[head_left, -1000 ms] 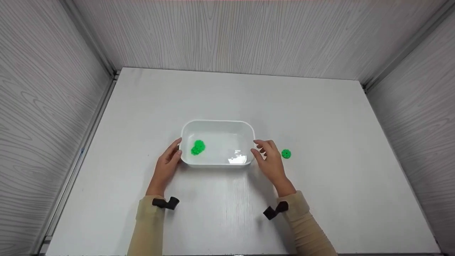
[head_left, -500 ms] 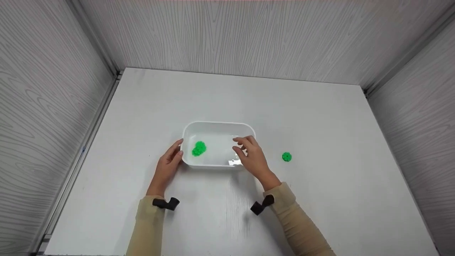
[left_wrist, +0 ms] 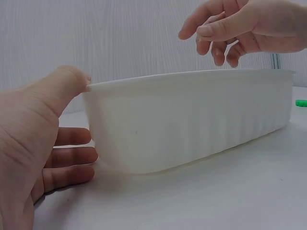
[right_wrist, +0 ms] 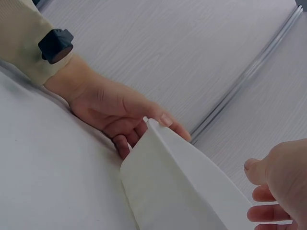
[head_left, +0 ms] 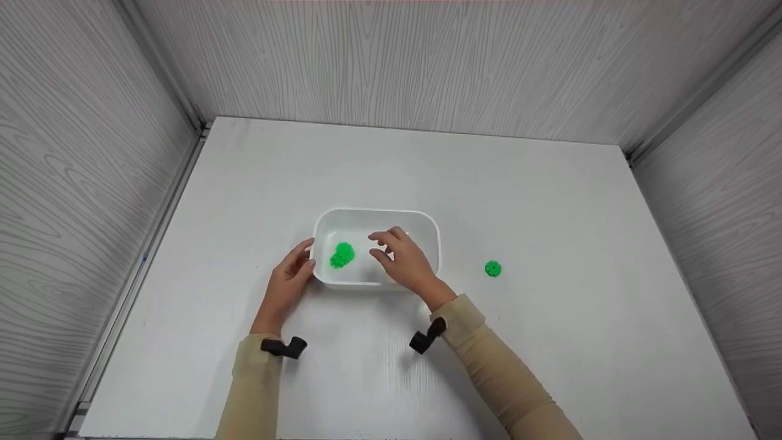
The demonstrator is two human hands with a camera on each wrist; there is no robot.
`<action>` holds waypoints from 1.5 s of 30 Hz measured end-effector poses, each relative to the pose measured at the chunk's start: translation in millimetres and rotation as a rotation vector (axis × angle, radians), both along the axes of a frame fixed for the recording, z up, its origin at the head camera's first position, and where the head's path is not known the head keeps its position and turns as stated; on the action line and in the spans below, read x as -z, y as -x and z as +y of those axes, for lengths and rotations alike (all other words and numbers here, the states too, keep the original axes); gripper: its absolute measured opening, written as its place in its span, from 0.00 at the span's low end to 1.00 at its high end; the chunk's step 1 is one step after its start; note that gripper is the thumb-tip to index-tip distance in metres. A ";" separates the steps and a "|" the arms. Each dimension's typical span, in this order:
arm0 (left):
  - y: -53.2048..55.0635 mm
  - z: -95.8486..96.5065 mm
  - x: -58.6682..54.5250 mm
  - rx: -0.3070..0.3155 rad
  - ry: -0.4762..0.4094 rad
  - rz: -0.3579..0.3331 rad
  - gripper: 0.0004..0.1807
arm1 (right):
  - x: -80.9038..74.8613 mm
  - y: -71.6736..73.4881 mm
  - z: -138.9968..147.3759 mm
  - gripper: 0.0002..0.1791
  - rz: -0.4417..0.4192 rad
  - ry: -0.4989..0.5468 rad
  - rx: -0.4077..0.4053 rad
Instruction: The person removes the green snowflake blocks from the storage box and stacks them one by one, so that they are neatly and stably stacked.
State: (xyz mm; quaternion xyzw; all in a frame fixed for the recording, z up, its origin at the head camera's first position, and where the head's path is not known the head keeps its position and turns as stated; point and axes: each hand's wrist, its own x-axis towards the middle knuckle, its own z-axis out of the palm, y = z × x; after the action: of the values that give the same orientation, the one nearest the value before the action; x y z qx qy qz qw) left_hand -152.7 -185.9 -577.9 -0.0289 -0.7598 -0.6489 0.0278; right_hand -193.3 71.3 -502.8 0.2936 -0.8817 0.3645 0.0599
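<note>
A white plastic tub (head_left: 382,285) with rounded corners stands on the table. Inside, at its left end, lie green notched discs (head_left: 342,255), overlapping so that I cannot count them. My left hand (head_left: 288,287) rests against the tub's left end. In the left wrist view its thumb (left_wrist: 64,86) touches the rim, while straight fingers (left_wrist: 72,157) lie by the outer wall. Above the tub's middle, my right hand (head_left: 406,263) hovers with loosely bent fingers and nothing visible between them. The left wrist view shows it (left_wrist: 240,28) above the rim.
One more green notched disc (head_left: 493,268) lies on the white table (head_left: 550,342), to the right of the tub. Grey wood-grain panels (head_left: 415,67) rise at the back and on both sides. A black wrist camera (head_left: 284,348) sits on each sleeve.
My right hand has moved left, from the tub's right end to over its middle. My left hand stays at the left end. The discs look the same.
</note>
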 end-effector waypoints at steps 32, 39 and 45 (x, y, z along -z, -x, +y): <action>-6.8 4.2 -28.5 0.046 -0.091 -0.051 0.25 | 30.2 36.1 -50.7 0.22 -0.386 -0.363 0.038; -5.0 1.5 -27.2 0.065 -0.106 -0.021 0.25 | 32.6 33.5 -56.2 0.21 -0.341 -0.402 0.043; 1.1 -3.2 -10.2 0.043 -0.139 -0.034 0.25 | 36.5 35.3 -58.8 0.21 -0.351 -0.417 0.036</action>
State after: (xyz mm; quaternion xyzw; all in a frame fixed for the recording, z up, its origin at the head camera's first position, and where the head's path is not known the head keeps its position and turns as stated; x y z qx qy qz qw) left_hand -153.8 -189.0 -567.7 -0.0324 -0.7126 -0.7008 0.0029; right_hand -228.7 12.5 -539.3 0.2164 -0.9397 0.2190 -0.1490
